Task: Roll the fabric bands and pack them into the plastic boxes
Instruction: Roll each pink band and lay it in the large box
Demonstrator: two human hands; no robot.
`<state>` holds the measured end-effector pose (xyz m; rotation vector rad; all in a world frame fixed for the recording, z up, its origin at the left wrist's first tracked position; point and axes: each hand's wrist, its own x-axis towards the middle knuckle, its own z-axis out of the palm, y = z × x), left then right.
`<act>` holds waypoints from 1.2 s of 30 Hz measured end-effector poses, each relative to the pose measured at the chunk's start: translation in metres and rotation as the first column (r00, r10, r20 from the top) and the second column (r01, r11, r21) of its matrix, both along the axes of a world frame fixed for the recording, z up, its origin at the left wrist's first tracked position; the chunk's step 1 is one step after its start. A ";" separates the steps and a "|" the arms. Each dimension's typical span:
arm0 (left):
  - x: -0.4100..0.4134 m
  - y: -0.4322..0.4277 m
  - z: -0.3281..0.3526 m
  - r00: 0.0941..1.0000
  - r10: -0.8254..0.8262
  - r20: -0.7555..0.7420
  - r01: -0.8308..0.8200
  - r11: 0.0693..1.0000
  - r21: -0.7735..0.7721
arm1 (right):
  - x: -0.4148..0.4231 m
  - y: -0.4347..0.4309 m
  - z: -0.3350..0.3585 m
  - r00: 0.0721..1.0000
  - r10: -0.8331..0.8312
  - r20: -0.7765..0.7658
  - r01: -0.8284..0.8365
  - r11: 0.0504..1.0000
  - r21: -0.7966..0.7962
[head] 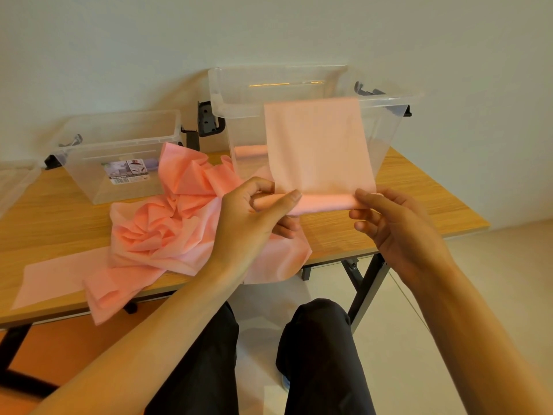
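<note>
A pink fabric band (318,148) is held up in front of the large clear plastic box (233,94), its lower edge curled into a short roll. My left hand (254,217) pinches the roll's left end and my right hand (395,226) grips its right end. The loose length of the band stands upward, hiding part of the box. Inside that box lies one rolled pink band (250,151). A crumpled heap of pink fabric bands (167,223) lies on the wooden table (413,202) to the left of my hands. A smaller clear box (98,145) stands at the back left.
A flat pink band (57,277) lies near the table's front left edge. A clear lid or box edge (15,178) shows at the far left. Dark latch handles (208,118) stick out from the boxes. My knees (317,324) are below the table's front edge, beside its black legs (368,283).
</note>
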<state>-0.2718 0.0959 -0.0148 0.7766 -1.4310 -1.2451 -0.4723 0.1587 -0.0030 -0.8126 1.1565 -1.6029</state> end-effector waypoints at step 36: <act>0.006 -0.002 -0.012 0.990 -0.034 0.137 0.049 0.993 -0.111 | -0.004 0.008 -0.006 0.933 -0.098 -0.346 0.053 0.989 -0.136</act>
